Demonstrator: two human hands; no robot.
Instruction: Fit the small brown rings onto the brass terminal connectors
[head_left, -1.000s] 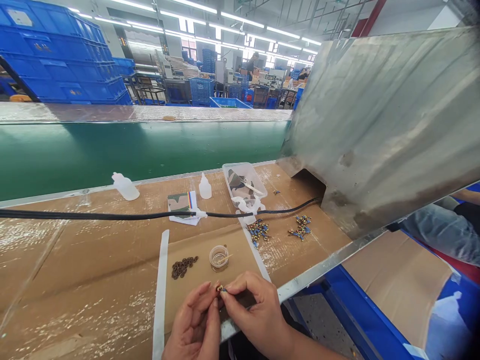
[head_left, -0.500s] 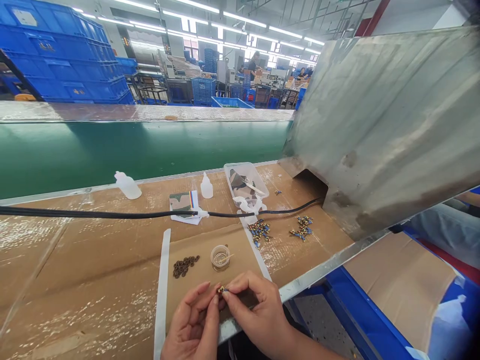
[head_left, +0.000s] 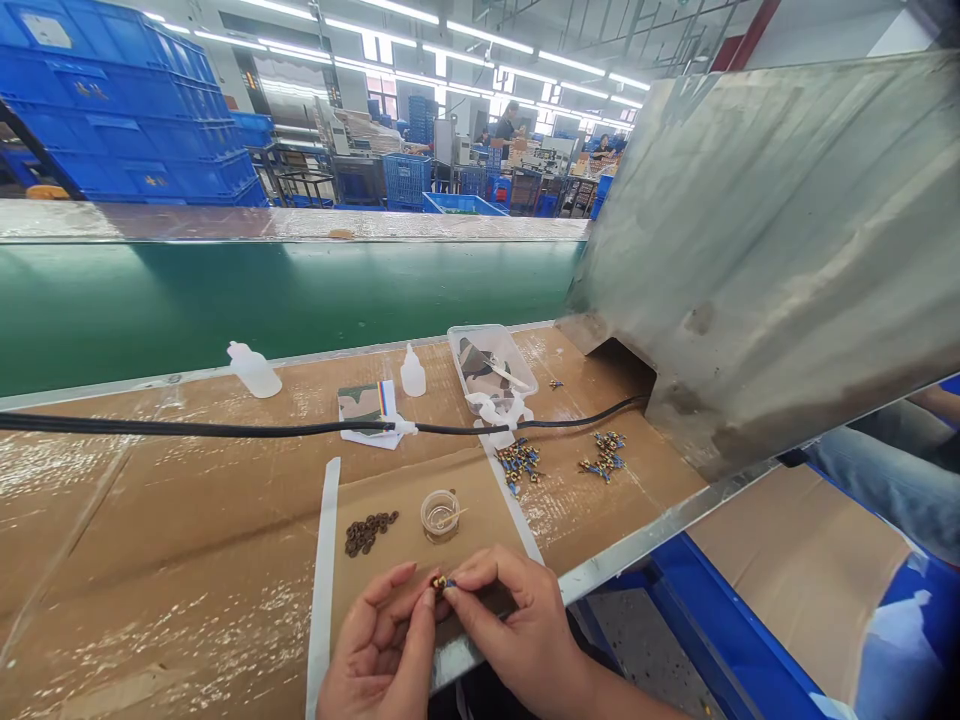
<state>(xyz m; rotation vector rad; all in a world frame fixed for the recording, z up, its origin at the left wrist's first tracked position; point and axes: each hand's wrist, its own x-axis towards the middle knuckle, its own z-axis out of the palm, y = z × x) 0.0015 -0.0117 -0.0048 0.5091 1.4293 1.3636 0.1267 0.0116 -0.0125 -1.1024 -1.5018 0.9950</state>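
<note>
Just over the near edge of the bench, my two hands meet at the fingertips. My right hand (head_left: 517, 610) pinches a small gold-and-blue part (head_left: 442, 583) between thumb and forefinger. Against its other end, my left hand (head_left: 390, 630) closes thumb and forefinger on a tiny dark piece, mostly hidden by the fingertips. Beyond them on brown paper (head_left: 420, 480) lie a pile of small dark brown rings (head_left: 367, 533) and a round clear cup (head_left: 440, 513) with a thin stick in it. Similar gold-and-blue parts lie in two heaps, one nearer (head_left: 519, 462) and one farther right (head_left: 604, 458).
A black cable (head_left: 225, 428) crosses the bench. Behind it stand two white squeeze bottles (head_left: 256, 370) and a clear plastic tray (head_left: 529, 375). A large metal hood (head_left: 765, 250) rises at the right. A green conveyor belt (head_left: 300, 300) runs behind; blue crates (head_left: 135, 120) are stacked beyond.
The gold-and-blue part has turned slightly between my fingertips and shows more of its length. My left hand has shifted a little to the left.
</note>
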